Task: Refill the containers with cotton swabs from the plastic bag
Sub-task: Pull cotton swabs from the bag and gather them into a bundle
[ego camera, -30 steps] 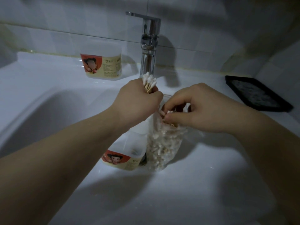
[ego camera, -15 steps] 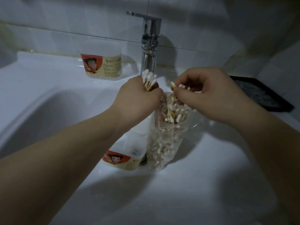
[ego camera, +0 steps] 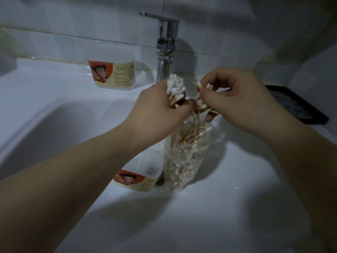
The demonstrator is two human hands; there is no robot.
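Held over the sink (ego camera: 228, 207)
Gripping an upright swab bundle (ego camera: 175, 86) in left hand (ego camera: 156, 114), pinching loose swabs (ego camera: 200, 105) in right hand (ego camera: 242, 103), above the plastic bag (ego camera: 182, 165) (standing beside a container (ego camera: 138, 178)).

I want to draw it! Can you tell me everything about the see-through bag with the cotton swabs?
The plastic bag is thin, clear and crinkly. It stands upright in the sink, open at the top, stuffed with cotton swabs on wooden sticks; some poke out of its mouth. A labelled container sits close beside it. The right hand pinches a clump of swabs just above it.
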